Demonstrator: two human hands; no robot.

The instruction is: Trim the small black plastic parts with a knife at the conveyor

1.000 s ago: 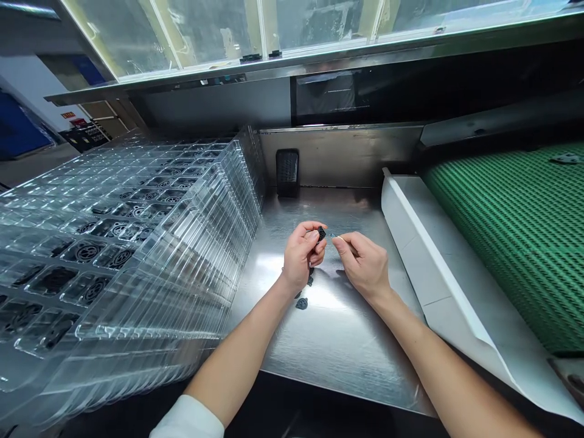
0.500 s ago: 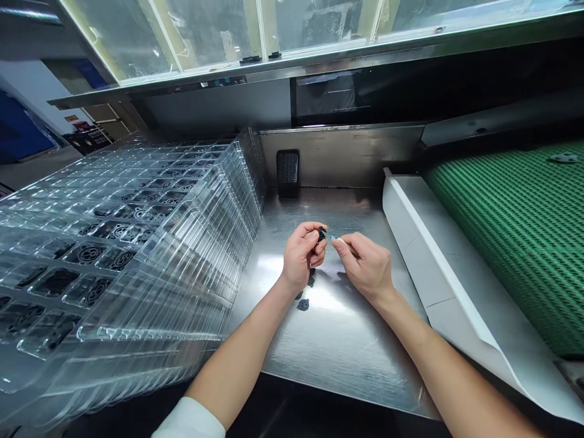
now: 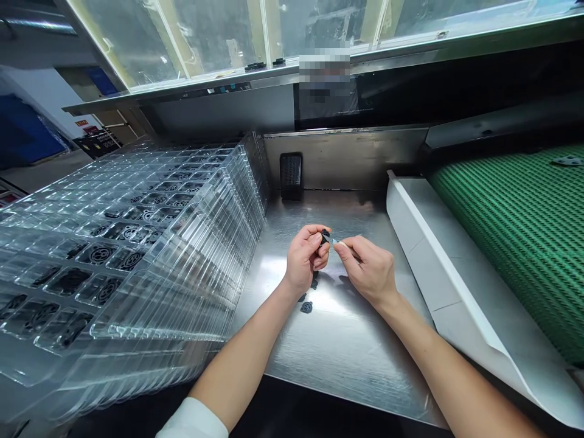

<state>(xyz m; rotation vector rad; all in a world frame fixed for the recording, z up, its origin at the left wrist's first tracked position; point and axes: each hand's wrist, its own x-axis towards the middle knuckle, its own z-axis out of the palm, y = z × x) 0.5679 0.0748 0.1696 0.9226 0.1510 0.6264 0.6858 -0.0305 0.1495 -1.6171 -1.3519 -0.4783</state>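
Two hands work close together above a steel table [image 3: 340, 359]. The left hand [image 3: 305, 258] is curled shut and pinches a small black part [image 3: 325, 236] between thumb and fingers, up near the fingertips. The right hand [image 3: 368, 271] is closed too, and its thumb and first finger pinch a tiny thin bit [image 3: 336, 241] with a pale blue look; it is too small to say just what it is. The tiny thin bit points at the small black part, and the two seem to touch or nearly touch. The small black part looks light and a bit soft, like rubber, so it may bend a little and could slip; the best place to hold it seems to be its outer edge, leaving the middle free. The tiny thin bit looks easy to drop, so a firm pinch at its end seems best. Just below the hands, three more black parts [image 3: 306, 307] lie on the steel. To the left, a tall stack of clear plastic trays [image 3: 214, 243] holds round black parts [image 3: 98, 255] in rows of little pockets. To the right, a white slanted board [image 3: 460, 298] stands beside a green ridged belt [image 3: 511, 243]. A white sleeve [image 3: 191, 420] shows on the left arm.
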